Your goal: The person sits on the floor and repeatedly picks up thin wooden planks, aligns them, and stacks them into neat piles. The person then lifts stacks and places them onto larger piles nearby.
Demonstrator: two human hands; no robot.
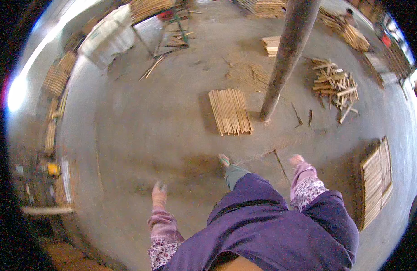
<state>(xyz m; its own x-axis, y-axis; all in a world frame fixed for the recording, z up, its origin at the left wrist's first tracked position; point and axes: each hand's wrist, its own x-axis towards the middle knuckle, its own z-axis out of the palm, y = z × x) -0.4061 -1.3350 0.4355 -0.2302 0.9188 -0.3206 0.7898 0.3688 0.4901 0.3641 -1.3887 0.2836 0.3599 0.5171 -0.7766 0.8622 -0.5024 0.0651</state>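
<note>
My left hand (159, 195) hangs away from my body above the concrete floor, its fingertips a little apart and nothing seen in it. My right hand (298, 160) swings out ahead on the other side; blur hides how its fingers are set, and no object shows in it. Both arms wear pink sleeves with flowered cuffs, under a purple garment. One foot in a sandal (223, 160) is forward between the hands. Ahead of it lies a flat stack of pale wooden sticks (231, 112), apart from both hands.
A metal post (289, 58) rises beyond the stack. To its right is a jumbled pile of wood pieces (337, 86); a stick bundle (376, 183) lies at the right. A green-framed rack (172, 31) and a white sack (110, 38) stand far left.
</note>
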